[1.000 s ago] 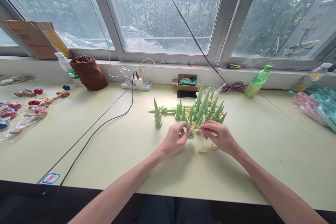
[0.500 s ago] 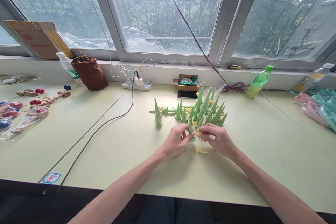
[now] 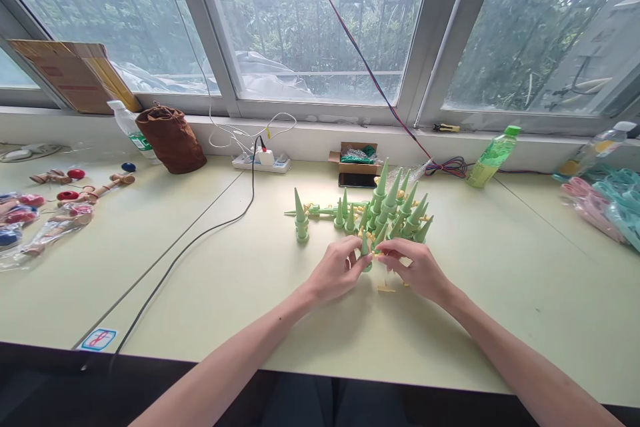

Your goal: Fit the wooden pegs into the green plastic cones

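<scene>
My left hand point(image 3: 342, 265) is closed around a small green cone-topped plastic tower point(image 3: 365, 245), held upright with its base low between the fingers. Close on its right, my right hand point(image 3: 407, 264) pinches a small yellow plastic piece point(image 3: 376, 254) against the tower's side; the fingertips partly cover it. Behind both hands stands a dense cluster of similar green cone-topped towers point(image 3: 387, 203) with yellow bits among them. One green tower point(image 3: 301, 217) stands apart to the left. Loose yellow pieces point(image 3: 386, 289) lie on the table below my right hand.
A small open carton point(image 3: 357, 159) and a dark phone point(image 3: 357, 179) lie behind the towers. A black cable point(image 3: 215, 220) crosses the table at left. Wooden kendamas point(image 3: 90, 193) lie far left; a green bottle point(image 3: 494, 157) stands back right, with bagged pastel items point(image 3: 615, 203) beyond it.
The tower in my left hand has shifted very slightly, and my right fingertips have moved a little toward it. Everything else is as before.
</scene>
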The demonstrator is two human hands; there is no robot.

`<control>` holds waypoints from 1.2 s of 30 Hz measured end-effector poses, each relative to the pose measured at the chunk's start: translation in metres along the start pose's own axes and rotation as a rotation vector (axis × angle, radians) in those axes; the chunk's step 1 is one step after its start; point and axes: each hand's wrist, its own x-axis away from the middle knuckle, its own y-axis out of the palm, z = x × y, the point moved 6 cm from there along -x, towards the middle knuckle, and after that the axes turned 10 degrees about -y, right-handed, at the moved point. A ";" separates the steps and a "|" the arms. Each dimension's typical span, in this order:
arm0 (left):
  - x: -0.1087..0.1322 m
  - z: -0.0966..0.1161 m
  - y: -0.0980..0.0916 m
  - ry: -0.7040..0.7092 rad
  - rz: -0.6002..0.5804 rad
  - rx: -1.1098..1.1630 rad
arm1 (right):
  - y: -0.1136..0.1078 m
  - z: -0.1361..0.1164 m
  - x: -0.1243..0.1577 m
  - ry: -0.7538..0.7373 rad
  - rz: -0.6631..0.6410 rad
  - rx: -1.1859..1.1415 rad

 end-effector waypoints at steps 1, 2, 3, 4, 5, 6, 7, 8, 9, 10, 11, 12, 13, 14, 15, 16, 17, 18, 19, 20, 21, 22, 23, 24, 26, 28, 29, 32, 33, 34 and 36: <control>0.000 0.000 0.000 0.005 -0.002 0.000 | 0.000 0.000 0.000 0.003 0.000 -0.004; 0.000 0.001 0.000 0.009 -0.004 0.002 | 0.001 0.001 0.001 0.005 -0.001 -0.009; 0.000 0.001 0.001 0.013 -0.005 0.005 | 0.001 0.001 0.001 0.007 -0.002 -0.014; 0.000 0.001 0.001 0.016 -0.003 0.009 | 0.001 0.001 0.001 0.007 -0.005 -0.019; 0.000 0.002 0.001 0.018 -0.002 0.013 | 0.001 0.001 0.001 0.006 -0.009 -0.020; 0.000 0.002 0.001 0.017 0.000 0.016 | 0.002 0.001 0.001 0.004 -0.013 -0.018; 0.000 0.002 0.000 0.014 0.004 0.019 | 0.002 0.000 0.001 0.001 -0.015 -0.013; 0.000 0.001 0.000 0.010 0.010 0.022 | 0.001 0.000 0.000 -0.004 -0.013 -0.007; 0.000 0.001 0.000 0.005 0.018 0.025 | 0.001 -0.001 -0.001 -0.013 -0.008 -0.002; 0.000 0.001 -0.001 0.000 0.023 0.030 | 0.000 -0.002 -0.001 -0.024 -0.003 -0.003; -0.001 0.001 -0.001 -0.003 0.027 0.035 | 0.000 -0.004 -0.002 -0.035 0.002 -0.007; -0.001 0.001 -0.001 -0.004 0.029 0.041 | 0.000 -0.005 -0.002 -0.046 0.005 -0.015; -0.001 0.001 -0.001 -0.004 0.029 0.045 | -0.001 -0.005 -0.003 -0.053 0.006 -0.023; -0.001 0.001 -0.001 -0.004 0.028 0.048 | -0.001 -0.006 -0.003 -0.056 0.007 -0.028; -0.001 0.001 -0.001 -0.004 0.026 0.048 | -0.001 -0.006 -0.003 -0.056 0.008 -0.028; -0.001 0.001 -0.001 -0.004 0.024 0.047 | -0.001 -0.006 -0.002 -0.055 0.011 -0.024; -0.001 0.001 -0.001 -0.004 0.019 0.043 | -0.001 -0.006 -0.002 -0.053 0.014 -0.018; -0.001 0.001 -0.001 -0.004 0.012 0.039 | -0.001 -0.005 -0.002 -0.047 0.015 -0.014; 0.000 0.002 0.000 -0.004 0.003 0.033 | 0.000 -0.004 -0.001 -0.038 0.014 -0.011; 0.000 0.002 0.000 -0.003 -0.004 0.026 | 0.000 -0.003 0.000 -0.028 0.010 -0.012; 0.000 0.002 0.001 -0.001 -0.010 0.018 | 0.001 -0.002 0.000 -0.016 0.003 -0.015; 0.000 0.002 0.001 0.000 -0.014 0.011 | 0.002 -0.001 0.001 -0.008 -0.007 -0.017; 0.001 0.002 0.001 0.001 -0.017 0.006 | 0.002 0.000 0.001 -0.002 -0.016 -0.017; 0.001 0.002 0.002 0.000 -0.017 0.002 | 0.003 0.000 0.002 0.000 -0.024 -0.014; 0.000 0.002 0.002 -0.003 -0.015 0.001 | 0.004 0.000 0.001 0.000 -0.033 -0.002; 0.000 0.001 0.001 -0.006 -0.006 0.006 | 0.003 -0.001 0.001 -0.008 -0.028 0.005; 0.000 0.001 0.001 -0.007 0.000 0.009 | 0.003 -0.002 0.000 -0.015 -0.025 0.006; 0.000 0.000 0.000 -0.007 0.013 0.018 | 0.002 -0.005 -0.001 -0.039 -0.018 -0.004; 0.000 0.000 0.000 -0.008 0.012 0.019 | 0.002 -0.006 -0.001 -0.043 -0.017 -0.008; 0.000 0.000 0.000 -0.009 0.009 0.019 | 0.002 -0.006 -0.001 -0.045 -0.015 -0.011; 0.000 0.000 0.001 -0.013 -0.003 0.018 | 0.002 -0.005 0.000 -0.043 -0.010 -0.008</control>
